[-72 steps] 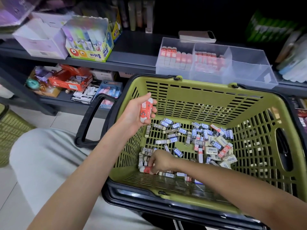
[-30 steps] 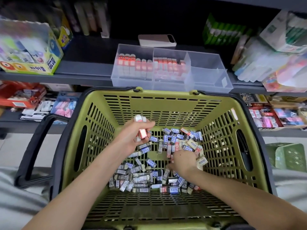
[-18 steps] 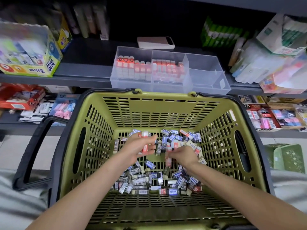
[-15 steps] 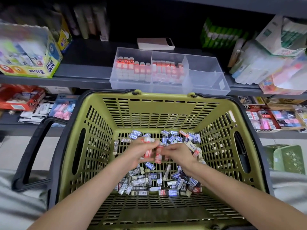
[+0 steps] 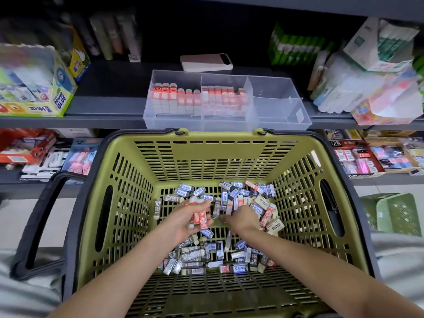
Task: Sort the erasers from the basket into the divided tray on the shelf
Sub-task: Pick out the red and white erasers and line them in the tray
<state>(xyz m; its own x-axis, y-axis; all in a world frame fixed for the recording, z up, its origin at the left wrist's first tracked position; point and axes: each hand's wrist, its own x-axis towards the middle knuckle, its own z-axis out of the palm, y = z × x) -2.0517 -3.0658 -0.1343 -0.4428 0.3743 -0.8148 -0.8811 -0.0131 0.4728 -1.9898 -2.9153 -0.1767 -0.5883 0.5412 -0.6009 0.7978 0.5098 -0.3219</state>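
A green basket in front of me holds a pile of several loose erasers in blue, grey, cream and red sleeves. My left hand is inside the basket and grips a few red-sleeved erasers. My right hand reaches down into the pile just right of it; its fingertips are hidden among the erasers. On the shelf behind the basket stands the clear divided tray: its left and middle compartments hold rows of red erasers, its right compartments look bare.
A phone lies on the shelf behind the tray. A glue box stands at the left, stacked packets at the right. The basket's black handle hangs out to the left. Lower shelves hold more stationery.
My hands met over the pile, and a red eraser passed from right hand to left. The right hand has since dropped back into the erasers. The view shifted from left of the basket to centred.
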